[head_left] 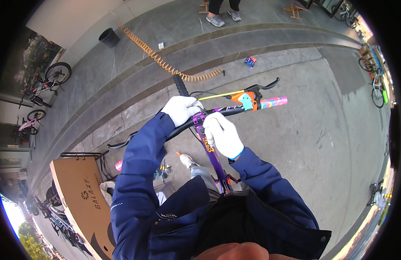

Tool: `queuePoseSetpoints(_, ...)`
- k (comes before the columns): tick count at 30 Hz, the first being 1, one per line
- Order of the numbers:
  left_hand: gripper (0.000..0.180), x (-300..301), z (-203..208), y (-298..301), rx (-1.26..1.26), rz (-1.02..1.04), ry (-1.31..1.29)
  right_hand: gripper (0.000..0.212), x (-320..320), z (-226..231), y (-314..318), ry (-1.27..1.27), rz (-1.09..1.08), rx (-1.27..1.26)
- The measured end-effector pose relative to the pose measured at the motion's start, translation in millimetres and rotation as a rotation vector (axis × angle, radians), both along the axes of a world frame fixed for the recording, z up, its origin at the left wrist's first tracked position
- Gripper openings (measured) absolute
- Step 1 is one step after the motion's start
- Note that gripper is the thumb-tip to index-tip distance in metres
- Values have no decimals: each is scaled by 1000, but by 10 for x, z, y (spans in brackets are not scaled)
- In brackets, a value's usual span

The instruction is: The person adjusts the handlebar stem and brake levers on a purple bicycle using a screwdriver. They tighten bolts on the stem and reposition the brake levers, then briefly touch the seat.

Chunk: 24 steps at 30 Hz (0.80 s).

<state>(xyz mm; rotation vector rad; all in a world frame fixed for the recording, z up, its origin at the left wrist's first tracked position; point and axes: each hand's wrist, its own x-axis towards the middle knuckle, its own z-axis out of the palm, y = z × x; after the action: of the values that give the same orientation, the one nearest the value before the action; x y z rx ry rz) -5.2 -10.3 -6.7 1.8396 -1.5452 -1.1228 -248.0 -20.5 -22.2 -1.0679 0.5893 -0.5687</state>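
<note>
A small purple bicycle frame (214, 156) stands in front of me with a black handlebar (228, 111) across its top. My left hand (182, 108), in a white glove, is closed over the handlebar just left of the purple stem (199, 118). My right hand (222, 134), also gloved white, grips the stem and the top of the frame below the bar. The bar's right end carries a multicoloured grip (274, 102), a black brake lever (266, 83) and an orange and teal bell-like part (246, 100). Whether a tool is in either hand cannot be told.
An orange coiled hose (166, 64) runs across the paved steps behind. A cardboard box (81, 201) stands at lower left, with tools (163, 169) on the ground near my shoe (187, 160). A black bin (109, 37), parked bicycles (51, 78) and another person's feet (222, 17) are farther off.
</note>
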Motion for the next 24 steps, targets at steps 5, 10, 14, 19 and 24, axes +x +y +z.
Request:
queuePoseSetpoints(5,19,2,12,-21,-45,-54,-115,19,-149,-92,-263,-103,38,2)
queuePoseSetpoints(10,19,42,-21,-83,-12,-46,-73,21,77,-9,175,205,6,-721)
queuePoseSetpoints(14,17,67,-58,-92,1,-33,-56,38,655,116,448,407,19,-1049)
queuePoseSetpoints(19,16,39,-45,-46,6,-17,-2,14,428,35,317,362,-102,-1071)
queuePoseSetpoints(24,17,21,-11,-23,-14,-22,-13,15,-33,-74,-16,168,-63,-498)
